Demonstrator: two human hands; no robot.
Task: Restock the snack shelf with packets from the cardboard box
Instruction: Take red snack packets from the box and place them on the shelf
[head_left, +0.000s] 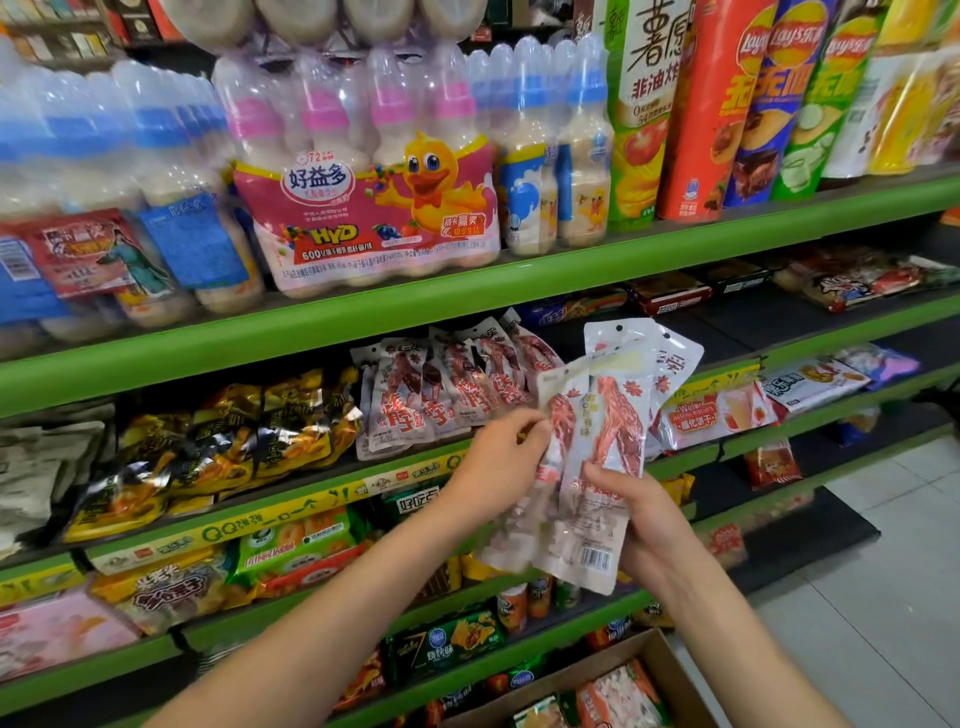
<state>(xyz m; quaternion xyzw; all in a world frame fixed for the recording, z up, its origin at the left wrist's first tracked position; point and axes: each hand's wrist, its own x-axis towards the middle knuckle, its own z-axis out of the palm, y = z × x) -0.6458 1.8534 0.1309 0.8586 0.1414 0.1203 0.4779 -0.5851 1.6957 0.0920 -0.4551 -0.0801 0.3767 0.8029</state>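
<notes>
— Head view, nearest first: what lies at the bottom edge?
— An open cardboard box (655, 656) with snack packets inside, by a pale tiled floor (893, 561). Above it both forearms reach toward the shelving.
— And the grip of each hand?
— The right hand (641, 514) curls round the lower part of a fan of clear meat-snack packets (602, 447), thumb on the front. The left hand (501, 462) pinches the left edge of that fan. The packets are held in the air just in front of the shelf (395, 470).
— What stands behind them?
— A leaning row of matching packets (441, 389) on that green-edged shelf, gold-and-black bags (218, 436) to their left, a "Wafer" pack (719, 413) to the right.
— Further up?
— Bottle multipacks (374, 171) marked "HYD" and "600" with a duck, then tall Lay's tubes (763, 98).
</notes>
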